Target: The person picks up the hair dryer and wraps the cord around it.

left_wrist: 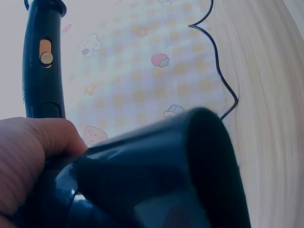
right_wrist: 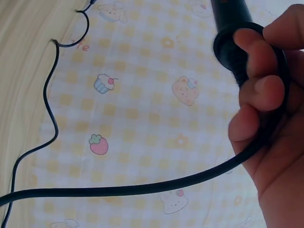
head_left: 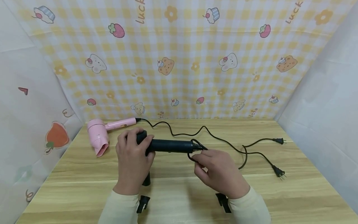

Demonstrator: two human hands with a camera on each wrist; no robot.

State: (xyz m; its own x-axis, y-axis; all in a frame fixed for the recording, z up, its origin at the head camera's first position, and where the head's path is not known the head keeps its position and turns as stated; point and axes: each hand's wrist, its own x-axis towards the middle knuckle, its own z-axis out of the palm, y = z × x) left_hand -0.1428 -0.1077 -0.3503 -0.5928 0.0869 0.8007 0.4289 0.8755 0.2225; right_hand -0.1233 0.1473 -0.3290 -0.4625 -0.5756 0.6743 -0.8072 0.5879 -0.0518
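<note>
My left hand point(head_left: 134, 158) grips a dark blue-green hair dryer point(head_left: 172, 146) by its head, holding it with the handle pointing right. Close up in the left wrist view, its flared nozzle point(left_wrist: 142, 171) and an orange slide switch point(left_wrist: 46, 57) on the handle show beside the thumb. At the handle's end my right hand point(head_left: 218, 168) has its fingers curled round the dryer's black cord point(right_wrist: 142, 190). A small loop of that cord stands by the ribbed sleeve point(head_left: 197, 147). The palm side of the left hand is hidden.
A pink hair dryer point(head_left: 98, 133) lies at the table's back left. Its thin black cord point(head_left: 184, 134) runs right across the wooden table point(head_left: 173, 199). Two plugs, one farther back point(head_left: 279, 141) and one nearer point(head_left: 278, 171), lie on the right. Patterned cloth point(head_left: 179, 62) hangs behind.
</note>
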